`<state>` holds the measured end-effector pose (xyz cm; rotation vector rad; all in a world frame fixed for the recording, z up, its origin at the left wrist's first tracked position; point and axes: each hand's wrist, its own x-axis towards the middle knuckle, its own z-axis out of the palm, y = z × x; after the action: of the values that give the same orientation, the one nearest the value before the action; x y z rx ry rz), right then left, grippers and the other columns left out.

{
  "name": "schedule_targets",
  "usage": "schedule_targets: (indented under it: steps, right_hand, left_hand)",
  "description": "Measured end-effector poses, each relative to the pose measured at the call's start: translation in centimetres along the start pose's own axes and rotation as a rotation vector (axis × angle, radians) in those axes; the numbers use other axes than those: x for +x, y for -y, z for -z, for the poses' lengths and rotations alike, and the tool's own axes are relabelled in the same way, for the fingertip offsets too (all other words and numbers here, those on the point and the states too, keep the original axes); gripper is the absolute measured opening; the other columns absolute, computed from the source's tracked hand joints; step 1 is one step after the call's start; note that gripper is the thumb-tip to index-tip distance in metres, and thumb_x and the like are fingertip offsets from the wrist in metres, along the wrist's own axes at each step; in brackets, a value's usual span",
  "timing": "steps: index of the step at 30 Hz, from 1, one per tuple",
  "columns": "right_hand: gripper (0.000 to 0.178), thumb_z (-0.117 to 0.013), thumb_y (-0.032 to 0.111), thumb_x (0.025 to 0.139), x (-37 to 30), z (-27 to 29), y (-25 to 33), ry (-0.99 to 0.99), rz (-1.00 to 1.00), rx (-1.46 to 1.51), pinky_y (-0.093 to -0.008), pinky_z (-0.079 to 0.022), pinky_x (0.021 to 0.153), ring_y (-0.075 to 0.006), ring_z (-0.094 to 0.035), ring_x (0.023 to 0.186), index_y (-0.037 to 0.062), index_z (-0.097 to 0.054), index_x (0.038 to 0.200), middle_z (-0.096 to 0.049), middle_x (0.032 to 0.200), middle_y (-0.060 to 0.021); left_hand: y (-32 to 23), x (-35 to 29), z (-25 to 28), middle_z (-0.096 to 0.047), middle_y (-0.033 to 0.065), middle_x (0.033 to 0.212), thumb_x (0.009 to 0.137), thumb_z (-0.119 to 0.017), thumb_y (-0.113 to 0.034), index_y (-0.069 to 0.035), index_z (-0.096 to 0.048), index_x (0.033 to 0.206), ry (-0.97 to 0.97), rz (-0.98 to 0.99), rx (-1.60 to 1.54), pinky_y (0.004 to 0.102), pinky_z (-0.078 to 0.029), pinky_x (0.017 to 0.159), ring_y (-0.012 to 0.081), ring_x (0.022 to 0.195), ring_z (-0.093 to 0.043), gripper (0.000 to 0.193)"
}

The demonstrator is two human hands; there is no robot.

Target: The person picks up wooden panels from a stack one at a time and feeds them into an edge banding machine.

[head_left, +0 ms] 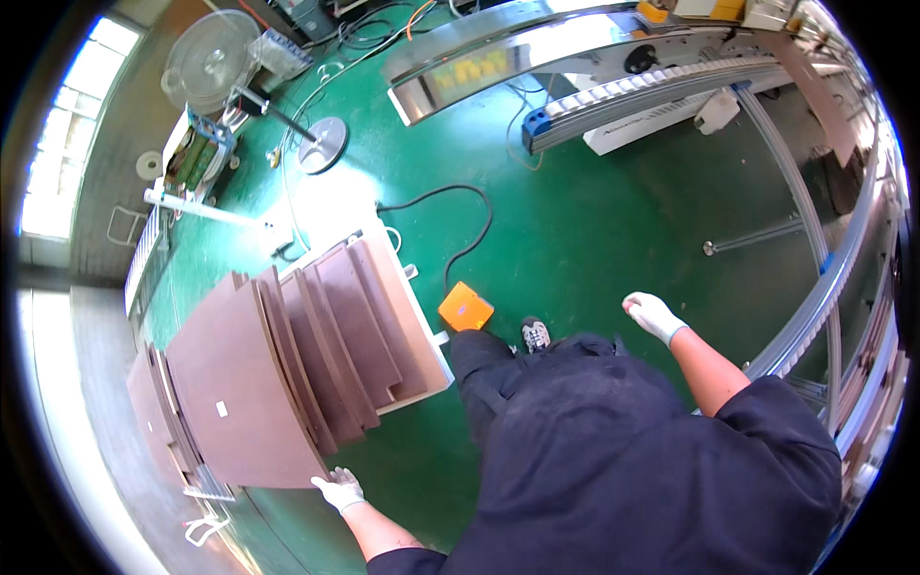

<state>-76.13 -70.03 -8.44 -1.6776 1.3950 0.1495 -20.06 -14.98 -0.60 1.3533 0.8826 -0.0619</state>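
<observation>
Several brown flat panels (240, 383) lie in an uneven stack to my left, the largest one uppermost with a small white label. My left hand (342, 490), in a white glove, is at the near corner of that large panel. Its fingers are apart and the tips meet or nearly meet the panel's edge; no grip shows. On the other side, my right hand (655, 318), also gloved in white, hangs over the green floor beside my body. The fingers are curled together, with nothing visible in them.
A pale platform (412, 326) bears the stack's right end. An orange foot pedal (466, 307) with a black cable lies by my shoe. A roller conveyor (661, 96) stands ahead, and a curved metal rail (843, 273) runs along my right. A pedestal fan (216, 62) is far left.
</observation>
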Motion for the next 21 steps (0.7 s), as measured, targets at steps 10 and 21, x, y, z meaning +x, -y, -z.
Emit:
schedule_targets:
  steps: [10,21]
  right_hand:
    - [0.027,-0.056,0.019,0.088,-5.6,-2.7,-10.9,-0.123,-0.222,0.202,-0.0385,-0.05,0.094,-0.0317,-0.066,0.105,0.0046,-0.07,0.106,-0.071,0.108,-0.0155]
    - [0.029,-0.055,0.019,0.087,-2.4,-4.8,-7.1,-0.005,-0.129,0.05,-0.0401,-0.05,0.094,-0.0338,-0.066,0.106,0.0042,-0.072,0.105,-0.071,0.108,-0.0181]
  left_hand:
    - [3.2,-4.5,-4.7,-0.06,-0.0003,0.062,0.091,-0.052,-0.068,-0.014,-0.061,0.093,0.166,-0.024,0.007,0.0288,-0.053,0.052,0.0146,0.054,-0.06,0.055]
    - [7.7,-15.8,-7.4,-0.062,0.0046,0.072,0.096,-0.049,-0.062,-0.009,-0.056,0.102,0.496,0.192,0.016,0.0384,-0.058,0.065,0.021,0.065,-0.064,0.053]
